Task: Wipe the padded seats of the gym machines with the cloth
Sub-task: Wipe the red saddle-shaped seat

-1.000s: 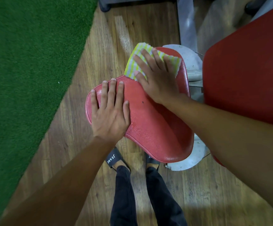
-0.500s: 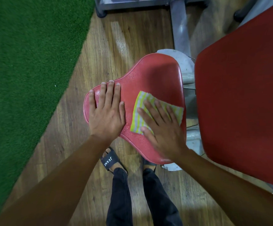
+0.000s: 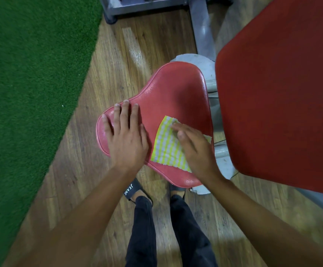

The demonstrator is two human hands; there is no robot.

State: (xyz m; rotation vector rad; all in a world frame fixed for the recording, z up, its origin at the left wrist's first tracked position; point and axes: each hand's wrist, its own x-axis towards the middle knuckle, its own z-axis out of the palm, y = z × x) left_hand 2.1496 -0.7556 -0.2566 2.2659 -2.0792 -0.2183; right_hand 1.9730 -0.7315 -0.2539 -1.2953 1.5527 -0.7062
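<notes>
A red padded seat (image 3: 178, 91) of a gym machine fills the middle of the head view. My left hand (image 3: 125, 136) lies flat on the seat's left lobe, fingers straight. A yellow and white striped cloth (image 3: 166, 147) lies on the near right part of the seat. My right hand (image 3: 195, 151) presses down on the cloth with its fingers laid over it, blurred by motion. The cloth's right part is hidden under this hand.
A large red back pad (image 3: 280, 97) stands close on the right. Grey metal machine frame (image 3: 201, 29) runs behind the seat. Green artificial turf (image 3: 27, 78) covers the floor on the left, wooden flooring (image 3: 106, 74) under the seat. My legs and sandals (image 3: 132, 190) are below.
My right hand has swept the cloth from the seat's far end down to its near right part, then shifted a little to the left. My left hand stays flat on the left lobe.
</notes>
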